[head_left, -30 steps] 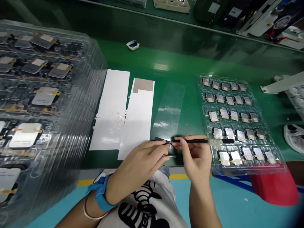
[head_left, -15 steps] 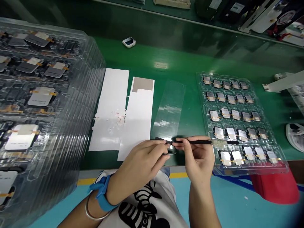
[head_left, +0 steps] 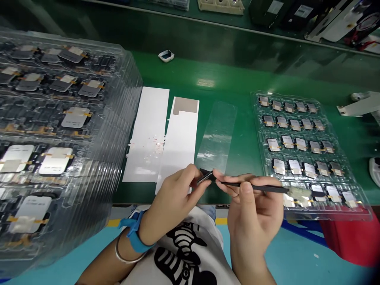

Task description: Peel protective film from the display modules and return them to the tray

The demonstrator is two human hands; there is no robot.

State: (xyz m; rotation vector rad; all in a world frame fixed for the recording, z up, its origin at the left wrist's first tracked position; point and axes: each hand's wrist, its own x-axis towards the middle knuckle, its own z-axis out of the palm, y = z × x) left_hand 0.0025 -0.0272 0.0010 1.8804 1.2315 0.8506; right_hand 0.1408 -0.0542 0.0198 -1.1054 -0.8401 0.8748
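Just short of the near end of the clear strip [head_left: 218, 134], the left hand [head_left: 179, 198] pinches one small dark piece [head_left: 206, 176] with a silver edge, thumb and forefinger nearly closed. To the right of the strip's near end, the right hand [head_left: 255, 209] closes round one black tool [head_left: 267, 189]; its fine tip points at the piece, though whether they touch I cannot tell. Too firm a push could twist the piece out of that light pinch, or let the tip slip into a fingertip. The tool's back end reaches over the tray [head_left: 326, 216] right of the strip, so a careless swing might nudge the parts [head_left: 301, 144] there: twenty-five, in five rows of five. Left of the strip lie two white sheets [head_left: 181, 138]; red flecks [head_left: 157, 144] on the farther-left one, too small to count, could cling to sticky surfaces. Beyond them rises one stack of trays [head_left: 118, 118], its layers uncountable. Farthest, past the strip, sits one small dish [head_left: 166, 56].
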